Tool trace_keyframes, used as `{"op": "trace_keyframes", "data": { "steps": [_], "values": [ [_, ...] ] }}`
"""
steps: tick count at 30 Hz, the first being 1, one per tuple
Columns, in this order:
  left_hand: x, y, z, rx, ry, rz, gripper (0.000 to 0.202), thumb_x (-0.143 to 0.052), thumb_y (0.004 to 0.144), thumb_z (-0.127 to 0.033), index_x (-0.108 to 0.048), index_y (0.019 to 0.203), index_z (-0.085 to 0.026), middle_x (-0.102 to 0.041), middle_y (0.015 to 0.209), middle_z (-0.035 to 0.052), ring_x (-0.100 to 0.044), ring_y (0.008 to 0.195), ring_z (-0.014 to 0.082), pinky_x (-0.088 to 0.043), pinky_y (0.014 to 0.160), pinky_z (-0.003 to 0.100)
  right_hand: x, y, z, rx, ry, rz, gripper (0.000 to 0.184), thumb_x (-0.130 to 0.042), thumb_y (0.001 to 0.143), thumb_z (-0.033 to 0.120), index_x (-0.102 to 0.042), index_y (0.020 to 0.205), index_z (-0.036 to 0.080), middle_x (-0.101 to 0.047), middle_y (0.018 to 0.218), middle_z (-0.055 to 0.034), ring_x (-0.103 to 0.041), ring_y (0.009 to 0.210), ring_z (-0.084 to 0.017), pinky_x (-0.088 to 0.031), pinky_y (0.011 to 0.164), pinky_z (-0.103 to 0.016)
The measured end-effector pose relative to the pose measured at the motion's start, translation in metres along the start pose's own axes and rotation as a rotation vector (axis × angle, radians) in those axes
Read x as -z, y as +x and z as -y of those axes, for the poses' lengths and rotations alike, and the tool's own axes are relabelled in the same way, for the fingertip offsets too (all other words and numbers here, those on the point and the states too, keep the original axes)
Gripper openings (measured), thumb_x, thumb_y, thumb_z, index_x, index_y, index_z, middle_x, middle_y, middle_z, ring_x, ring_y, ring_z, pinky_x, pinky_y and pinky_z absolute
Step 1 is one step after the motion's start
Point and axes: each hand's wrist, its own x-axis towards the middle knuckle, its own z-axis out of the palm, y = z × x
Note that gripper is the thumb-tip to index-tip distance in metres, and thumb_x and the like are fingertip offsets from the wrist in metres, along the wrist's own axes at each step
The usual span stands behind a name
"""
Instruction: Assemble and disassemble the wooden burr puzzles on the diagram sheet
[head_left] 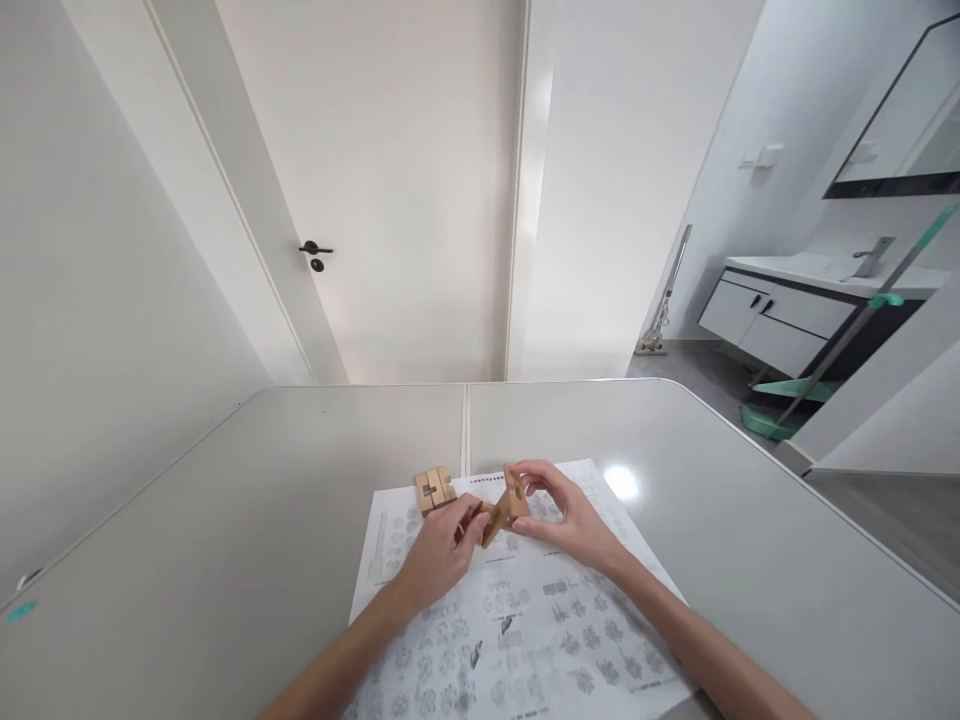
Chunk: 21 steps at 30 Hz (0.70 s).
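Observation:
Above the far part of a printed instruction sheet [517,630], my two hands hold wooden puzzle pieces close together. My left hand [446,540] is closed, thumb and fingers pinching a tilted wooden puzzle piece [493,522]. Thumb and fingers of my right hand [566,515] grip a notched wooden puzzle piece [516,495] from its right side. These pieces meet or overlap between the hands; whether they interlock I cannot tell. Just beyond my left hand, a block of fitted wooden pieces [433,488] with a gap in its top rests at the sheet's upper left edge.
The grey table [300,520] has a seam [466,430] down its far half. A white door [397,200] stands behind it. To the right are a sink cabinet [780,305], a mop [664,300] and a green dustpan [769,420] on the floor.

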Motion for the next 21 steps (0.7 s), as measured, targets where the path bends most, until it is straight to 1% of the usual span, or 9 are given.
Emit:
{"op": "trace_keyframes", "data": {
  "steps": [5,8,12,15,19,21],
  "values": [
    [-0.003,-0.002,0.004,0.028,-0.096,0.02,0.029,-0.043,0.102,-0.041,-0.053,0.083,-0.022,-0.058,0.069,-0.0024,-0.053,0.053,0.0122,-0.043,0.057,0.025,0.003,0.0,-0.003,-0.024,0.01,0.014,0.054,-0.08,0.079,0.044,-0.06,0.126,0.029,-0.062,0.127,-0.0063,-0.061,0.107,-0.025,-0.05,0.101,-0.044],
    [-0.004,-0.002,0.005,0.037,-0.135,0.033,0.029,-0.043,0.102,-0.042,-0.053,0.084,-0.022,-0.058,0.069,-0.0024,-0.056,0.054,0.0125,-0.046,0.058,0.025,0.005,0.002,-0.003,-0.065,0.056,0.057,0.058,-0.081,0.078,0.046,-0.058,0.129,0.03,-0.061,0.131,-0.0072,-0.061,0.113,-0.026,-0.05,0.103,-0.046],
    [-0.003,-0.001,0.003,0.025,-0.128,0.044,0.03,-0.043,0.102,-0.043,-0.053,0.083,-0.022,-0.059,0.069,-0.0022,-0.057,0.055,0.0129,-0.046,0.059,0.025,0.004,0.003,0.001,-0.056,0.106,0.131,0.06,-0.083,0.076,0.045,-0.059,0.13,0.03,-0.058,0.137,-0.0069,-0.058,0.122,-0.028,-0.047,0.109,-0.047],
    [-0.002,-0.001,0.0,-0.006,-0.103,0.029,0.032,-0.044,0.102,-0.044,-0.053,0.08,-0.023,-0.058,0.066,-0.0023,-0.056,0.056,0.0137,-0.045,0.059,0.026,-0.001,0.001,0.004,-0.064,0.08,0.18,0.058,-0.083,0.076,0.044,-0.061,0.128,0.031,-0.059,0.136,-0.0063,-0.058,0.122,-0.028,-0.048,0.108,-0.047],
    [-0.003,-0.002,-0.002,-0.009,-0.123,-0.001,0.031,-0.046,0.101,-0.044,-0.052,0.079,-0.023,-0.059,0.066,-0.0025,-0.056,0.056,0.0138,-0.044,0.059,0.026,-0.006,-0.004,0.002,-0.124,0.063,0.144,0.069,-0.085,0.073,0.042,-0.054,0.133,0.03,-0.064,0.125,-0.0069,-0.061,0.117,-0.027,-0.051,0.104,-0.047],
    [-0.004,-0.002,-0.001,-0.008,-0.136,-0.001,0.031,-0.046,0.101,-0.044,-0.052,0.079,-0.023,-0.059,0.067,-0.0023,-0.056,0.057,0.0138,-0.045,0.059,0.026,-0.007,-0.005,0.0,-0.134,0.053,0.136,0.072,-0.087,0.071,0.042,-0.052,0.134,0.03,-0.064,0.126,-0.007,-0.06,0.117,-0.027,-0.051,0.103,-0.047]
  ]
}}
